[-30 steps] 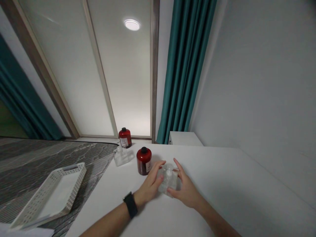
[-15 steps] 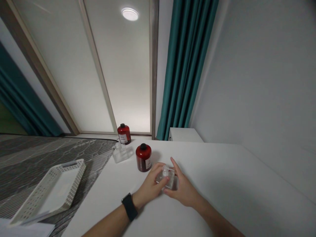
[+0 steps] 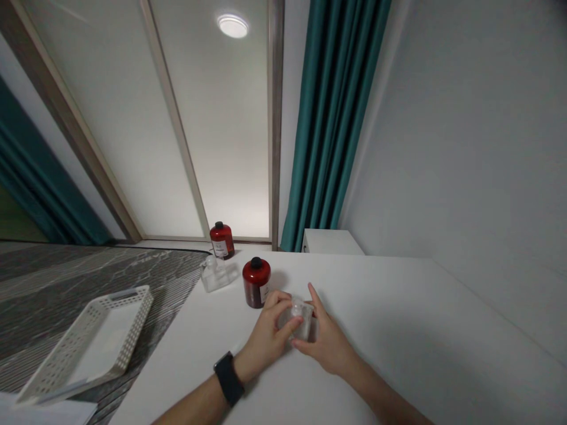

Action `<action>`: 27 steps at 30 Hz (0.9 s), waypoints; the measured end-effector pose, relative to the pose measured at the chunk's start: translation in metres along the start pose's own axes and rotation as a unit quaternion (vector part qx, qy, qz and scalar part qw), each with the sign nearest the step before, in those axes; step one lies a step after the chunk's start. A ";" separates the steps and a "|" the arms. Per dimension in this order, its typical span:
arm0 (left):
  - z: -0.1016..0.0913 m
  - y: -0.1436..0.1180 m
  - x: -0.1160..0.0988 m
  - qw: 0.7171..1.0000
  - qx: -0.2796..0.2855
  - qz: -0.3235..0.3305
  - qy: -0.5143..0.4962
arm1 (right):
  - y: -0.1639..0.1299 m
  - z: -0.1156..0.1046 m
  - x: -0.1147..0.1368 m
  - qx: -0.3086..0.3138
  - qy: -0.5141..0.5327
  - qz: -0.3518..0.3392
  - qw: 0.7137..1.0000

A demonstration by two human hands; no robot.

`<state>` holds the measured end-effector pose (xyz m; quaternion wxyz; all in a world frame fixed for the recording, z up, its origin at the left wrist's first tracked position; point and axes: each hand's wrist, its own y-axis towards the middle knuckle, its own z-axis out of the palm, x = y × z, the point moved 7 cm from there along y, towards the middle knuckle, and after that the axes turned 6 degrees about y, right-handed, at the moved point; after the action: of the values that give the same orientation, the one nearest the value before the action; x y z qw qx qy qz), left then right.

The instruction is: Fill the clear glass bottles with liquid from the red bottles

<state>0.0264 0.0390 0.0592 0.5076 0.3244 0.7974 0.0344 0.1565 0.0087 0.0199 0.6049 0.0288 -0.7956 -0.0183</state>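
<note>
A small clear bottle (image 3: 303, 321) with a clear rounded top stands at the middle of the white table (image 3: 398, 330), between my two hands. My left hand (image 3: 271, 330), with a black watch on its wrist, is closed on the bottle from the left, thumb across its front. From the right, my right hand (image 3: 326, 339) holds the bottle's side, thumb low and index finger stretched out past it. Just beyond my left hand stands a dark red bottle (image 3: 256, 282) with a black cap and white label.
Farther left on the table are another clear bottle (image 3: 215, 274) and a second red bottle (image 3: 222, 240) near the far edge. A white perforated basket (image 3: 128, 345) lies left of the table on a grey patterned surface. Behind are a white cabinet (image 3: 332, 242) and a teal curtain (image 3: 336, 118).
My left hand has shifted slightly left, its fingers a little more curled at the top of the clear bottle. My right hand has barely moved; both still hold the bottle.
</note>
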 end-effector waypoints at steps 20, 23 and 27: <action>-0.013 0.007 -0.005 0.997 0.074 0.005 -0.023 | 0.000 -0.006 -0.002 0.130 0.035 -0.048 0.990; -0.016 0.007 -0.006 0.998 0.055 0.013 -0.002 | 0.002 -0.007 -0.001 0.095 0.027 -0.032 0.995; -0.018 0.006 -0.002 0.999 0.046 0.014 0.004 | 0.002 -0.010 -0.002 0.066 0.002 -0.024 0.998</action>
<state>0.0149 0.0474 0.0714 0.4886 0.3581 0.7956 0.0064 0.1662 0.0107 0.0209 0.6028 0.0878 -0.7928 0.0192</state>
